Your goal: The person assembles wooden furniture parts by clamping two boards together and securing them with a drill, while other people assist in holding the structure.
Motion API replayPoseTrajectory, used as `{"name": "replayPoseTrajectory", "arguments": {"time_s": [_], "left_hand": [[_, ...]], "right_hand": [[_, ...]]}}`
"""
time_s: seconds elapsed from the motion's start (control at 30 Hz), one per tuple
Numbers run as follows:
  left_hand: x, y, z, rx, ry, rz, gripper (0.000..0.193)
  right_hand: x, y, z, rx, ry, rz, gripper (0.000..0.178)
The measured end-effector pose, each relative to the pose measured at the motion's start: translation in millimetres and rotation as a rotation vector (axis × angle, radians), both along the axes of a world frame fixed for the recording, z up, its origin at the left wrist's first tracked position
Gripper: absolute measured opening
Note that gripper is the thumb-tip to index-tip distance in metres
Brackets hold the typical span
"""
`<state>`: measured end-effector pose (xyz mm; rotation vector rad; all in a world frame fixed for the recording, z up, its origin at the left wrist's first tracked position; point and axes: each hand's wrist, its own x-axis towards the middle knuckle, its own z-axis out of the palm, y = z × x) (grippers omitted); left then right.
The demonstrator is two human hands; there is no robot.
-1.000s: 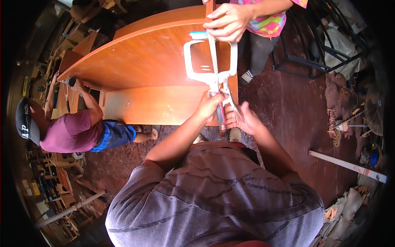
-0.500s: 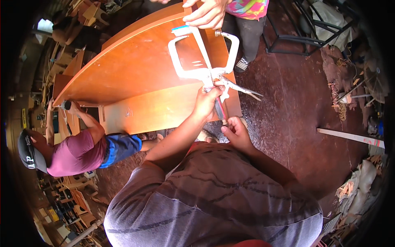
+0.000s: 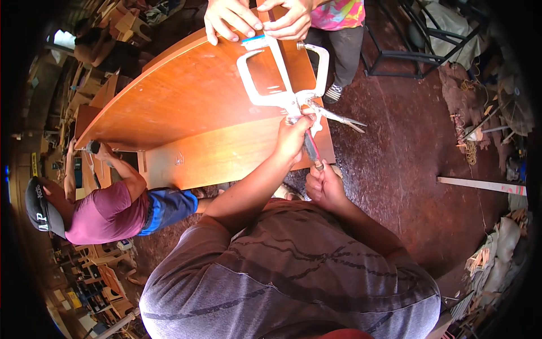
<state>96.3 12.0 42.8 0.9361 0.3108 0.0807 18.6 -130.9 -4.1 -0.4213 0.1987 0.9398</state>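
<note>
Gripping, left: my left hand (image 3: 294, 135) is closed around the bar clamp (image 3: 280, 65), at the upper end of its red-and-black handle (image 3: 311, 147).
Gripping, right: my right hand (image 3: 325, 185) is curled up, thumb and fingers pinching the lower end of that handle.
Clamp position: it points away from me over the curved wooden panel (image 3: 197, 96), its far end beside a blue strip (image 3: 254, 41).
Locking C-clamp: the white locking C-clamp (image 3: 274, 100) sits just beyond my left hand, around the bar, its handles splayed to the right.
Helper opposite: a co-worker's two hands (image 3: 231, 20) rest at the bar's far end, one over the panel's edge.
Helper at left: a person in a maroon shirt (image 3: 107, 212) holds a dark tool (image 3: 92, 147) by the panel's corner.
</note>
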Motion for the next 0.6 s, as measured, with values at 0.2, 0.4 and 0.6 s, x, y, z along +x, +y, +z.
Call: {"name": "replayPoseTrajectory", "arguments": {"time_s": [0.2,0.4,0.6], "left_hand": [[-3,0,3,0.029,0.015,-0.021,0.016],[-3,-1,3,0.026,0.017,-0.002,0.017],[-2,0,-5,0.016,-0.001,0.017,0.019]], "right_hand": [[-4,-4,3,-0.459,-0.411,-0.066,0.040],[-6,-3,-6,-0.427,-0.535,-0.114,0.030],[-6,-1,3,-0.111,-0.189,-0.110,0.034]]}}
